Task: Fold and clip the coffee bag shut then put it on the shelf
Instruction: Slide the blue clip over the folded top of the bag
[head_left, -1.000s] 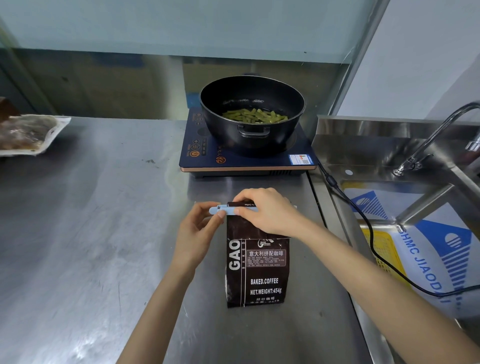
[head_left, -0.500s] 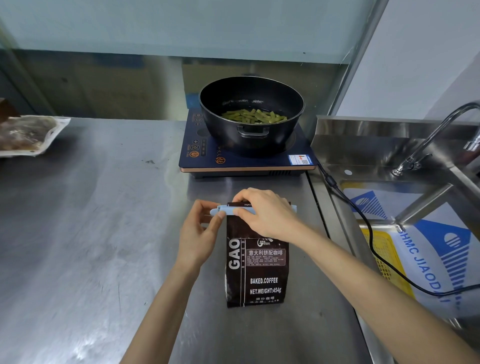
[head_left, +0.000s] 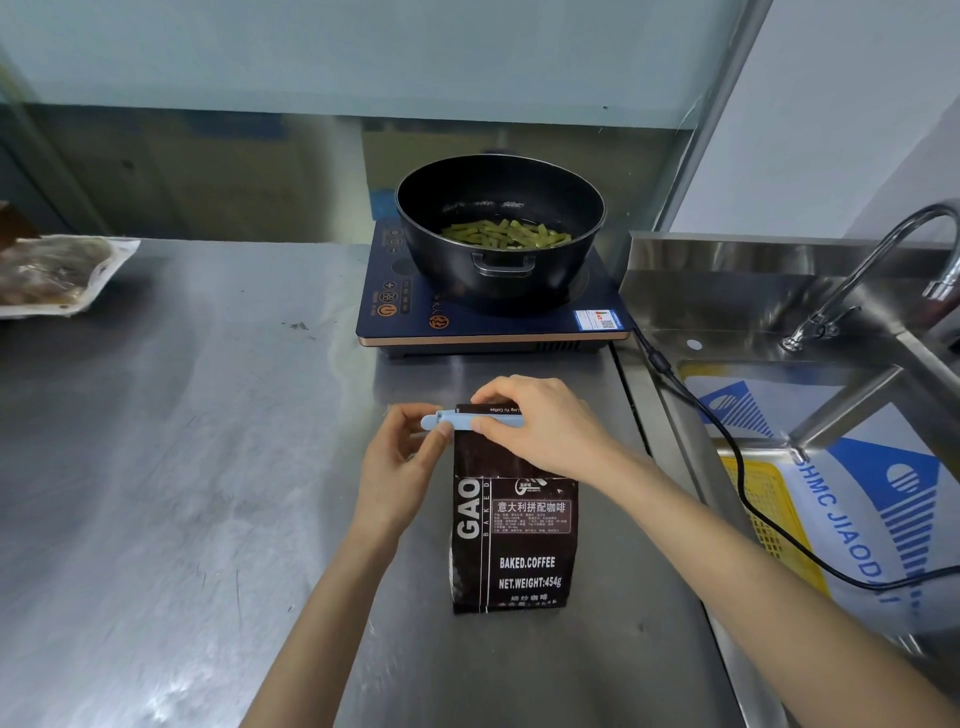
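Note:
A dark brown coffee bag (head_left: 511, 540) with white lettering lies flat on the steel counter (head_left: 182, 467), its folded top pointing away from me. A light blue clip (head_left: 460, 419) runs across that folded top. My left hand (head_left: 402, 470) pinches the clip's left end between thumb and fingers. My right hand (head_left: 540, 428) lies over the clip and the bag's top and presses down there, which hides the clip's right part. No shelf is in view.
Behind the bag stands a dark blue induction cooker (head_left: 488, 306) with a black pot (head_left: 498, 228) of green beans. Its black cable (head_left: 727, 457) trails right over the sink (head_left: 841, 467), beside a tap (head_left: 872, 270). A packed food tray (head_left: 57, 273) sits far left.
Both hands and the clip have stayed in nearly the same place on the bag's folded top. The left thumb has shifted slightly along the clip's end.

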